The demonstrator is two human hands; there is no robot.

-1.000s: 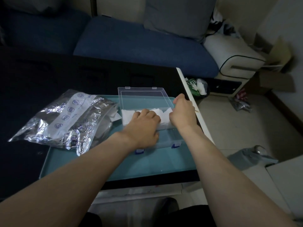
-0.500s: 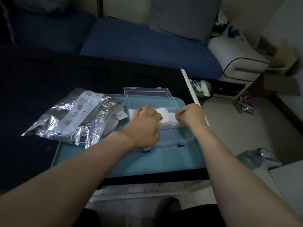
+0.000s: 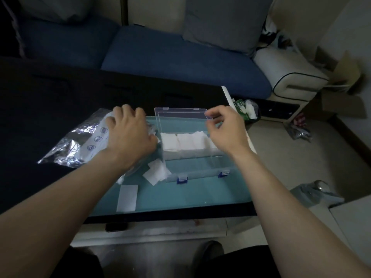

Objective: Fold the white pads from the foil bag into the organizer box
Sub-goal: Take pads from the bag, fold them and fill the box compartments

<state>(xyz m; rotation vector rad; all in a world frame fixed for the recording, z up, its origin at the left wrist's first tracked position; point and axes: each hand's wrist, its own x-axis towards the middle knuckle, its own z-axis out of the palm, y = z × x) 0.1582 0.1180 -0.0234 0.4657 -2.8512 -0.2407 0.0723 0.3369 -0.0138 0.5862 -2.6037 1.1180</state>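
Filling organizer box (image 3: 190, 155), white pads (image 3: 180, 141)

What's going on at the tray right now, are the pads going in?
A person is packing white pads into a clear organizer box that sits open on a teal tray. The box's back row already holds folded pads; the front row looks empty. The left hand rests on the foil bag, apparently reaching for more. The right hand hovers over the box with fingers loosely curled, holding nothing visible. A few loose pads lie on the tray beside the box.
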